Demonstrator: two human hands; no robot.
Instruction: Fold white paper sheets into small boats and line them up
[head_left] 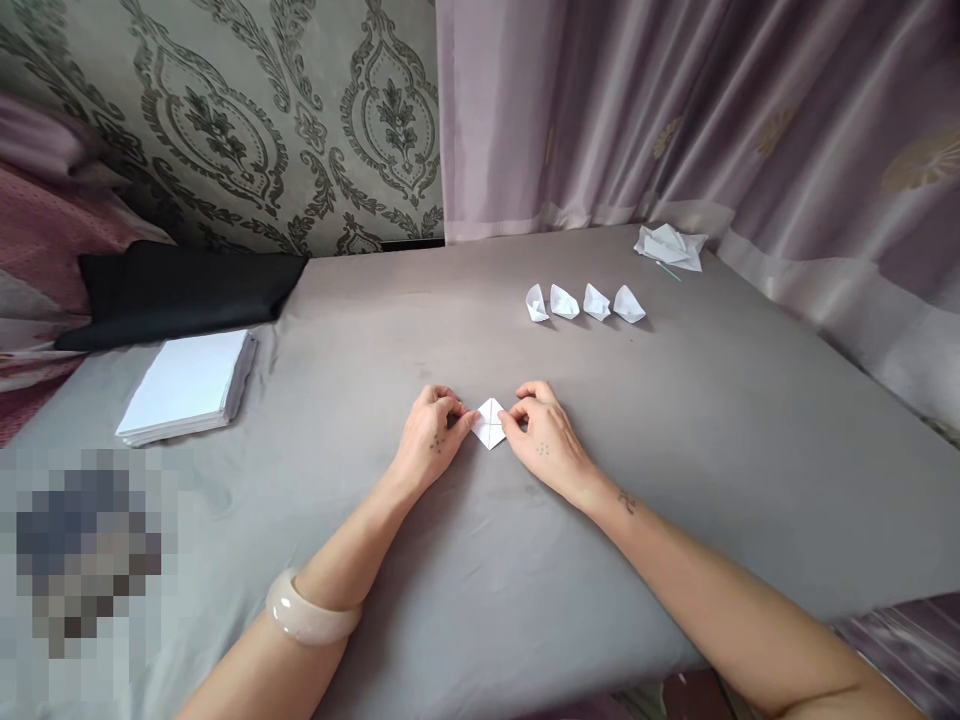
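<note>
A small folded white paper (490, 424), diamond-shaped with crossing lines on its face, is between my two hands at the middle of the grey-covered table. My left hand (437, 428) pinches its left corner between thumb and fingers. On the opposite side, my right hand (544, 430) grips the right corner in the same way, its other fingers curled. Beyond my hands stand several folded white paper shapes in a row, including one at the left end (536, 304) and one at the right end (629, 305).
A thick stack of white paper (187, 383) lies at the left, in front of a black cloth (187, 290). More folded white paper (670, 246) and a thin light-green stick (668, 271) are at the far right. Purple curtains (600, 120) hang behind the table (720, 430).
</note>
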